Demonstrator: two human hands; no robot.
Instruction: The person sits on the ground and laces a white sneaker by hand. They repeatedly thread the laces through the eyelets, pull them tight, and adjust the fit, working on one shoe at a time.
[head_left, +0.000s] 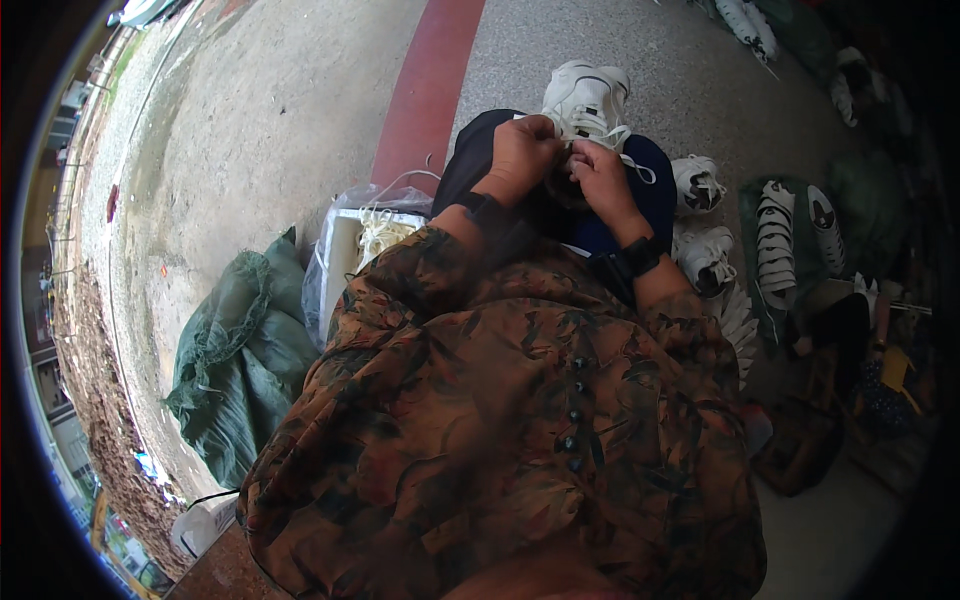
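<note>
A white lace-up sneaker (pixel 586 92) sits at my knees with its toe pointing away from me. Its white shoelace (pixel 640 170) hangs in a loose loop on the right side of the opening. My left hand (pixel 524 150) is at the left of the laced part, fingers pinched together on the lace. Close beside it, my right hand (pixel 604 180) has its fingers bent and closed on the lace too. The fingertips nearly meet over the shoe's tongue, and the exact grip is partly hidden.
At my left stands a white box (pixel 332 265) in clear plastic, holding a bundle of pale laces (pixel 382 232). A green woven sack (pixel 240 345) slumps behind it. White sneakers (pixel 698 184) lie by my right knee, with several more shoes (pixel 776 240) farther right. A red stripe (pixel 425 90) crosses the floor.
</note>
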